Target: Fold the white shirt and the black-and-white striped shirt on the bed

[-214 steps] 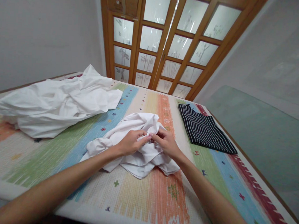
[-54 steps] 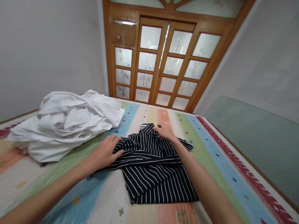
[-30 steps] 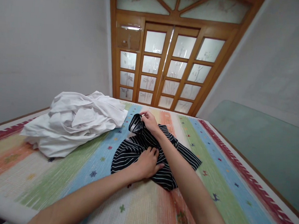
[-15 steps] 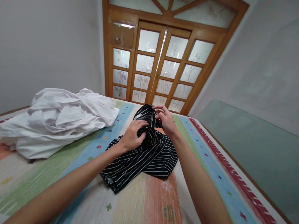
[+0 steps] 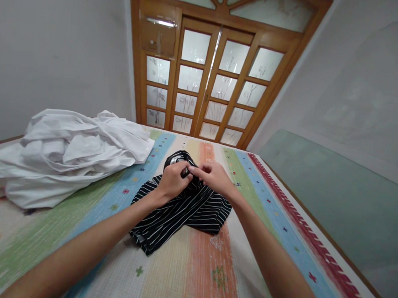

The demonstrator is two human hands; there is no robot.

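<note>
A black garment with thin white stripes (image 5: 173,219) lies bunched on the bed, two of its ends spread toward me. My left hand (image 5: 175,181) is closed, pinching the dark cloth near the garment's far end. Close beside it, my right hand (image 5: 214,178) also pinches the cloth, its fingertips almost meeting the left ones. Just beyond the hands, a whitish label shows inside the garment's opening. Both hands partly cover the gathered cloth between them.
A crumpled white cloth (image 5: 75,156) lies on the left of the bed. Colourful striped bedding (image 5: 165,280) covers the surface. A pale green headboard-like panel (image 5: 333,187) runs along the right. Wooden doors with glass panes (image 5: 206,78) stand beyond the far edge.
My hands have come together, and the right has moved down and inward from the garment's far edge. Both have closed on the cloth. The garment's far end has sunk lower.
</note>
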